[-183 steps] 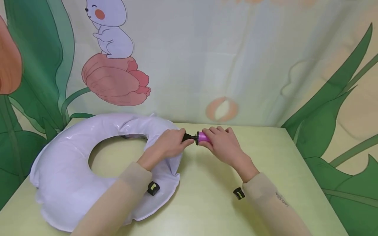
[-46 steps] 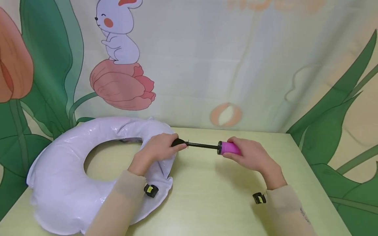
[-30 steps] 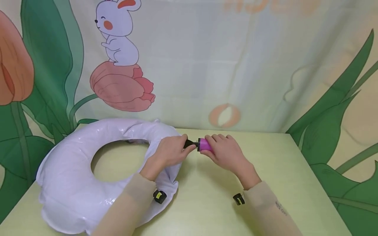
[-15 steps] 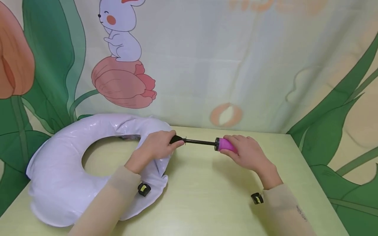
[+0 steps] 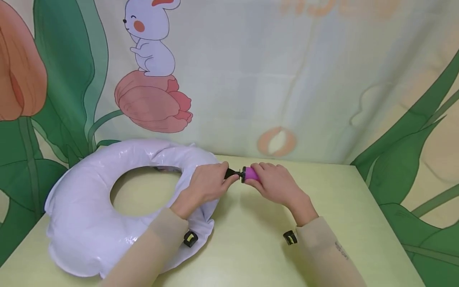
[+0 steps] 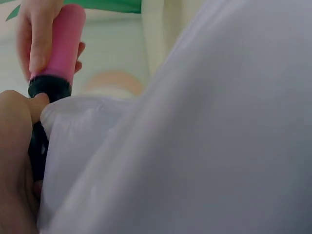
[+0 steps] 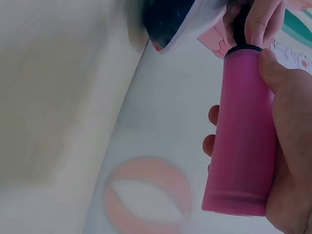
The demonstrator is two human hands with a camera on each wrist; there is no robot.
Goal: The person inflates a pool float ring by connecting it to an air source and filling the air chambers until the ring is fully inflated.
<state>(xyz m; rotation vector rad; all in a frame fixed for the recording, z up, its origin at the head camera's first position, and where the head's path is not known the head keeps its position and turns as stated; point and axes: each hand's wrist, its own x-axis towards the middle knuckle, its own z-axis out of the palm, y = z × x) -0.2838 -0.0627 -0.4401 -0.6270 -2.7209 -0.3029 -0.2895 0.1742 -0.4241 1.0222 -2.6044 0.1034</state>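
Observation:
A hand pump with a pink-purple barrel (image 5: 251, 174) and black end sits level between the two hands. My right hand (image 5: 277, 184) wraps round the barrel, its thumb along the side in the right wrist view. In my left hand (image 5: 207, 182) is the pump's black tapered end (image 5: 230, 173), with the fingers curled round it. The rod is pushed in, so the hands are close together. Beneath the left hand and forearm lies a white inflatable swim ring (image 5: 84, 191), plump at left, creased at right. In the left wrist view, the ring's film (image 6: 204, 146) reaches the left thumb.
The ring rests on a pale yellow-green table (image 5: 251, 247). Behind stands a backdrop curtain (image 5: 229, 79) printed with a rabbit and tulips. A black wrist camera (image 5: 191, 238) hangs under the left sleeve and another wrist camera (image 5: 290, 237) under the right.
The hands repeatedly draw apart and come together. Half a second ago the black rod was pulled out long; now the right hand has moved left and the barrel meets the black end.

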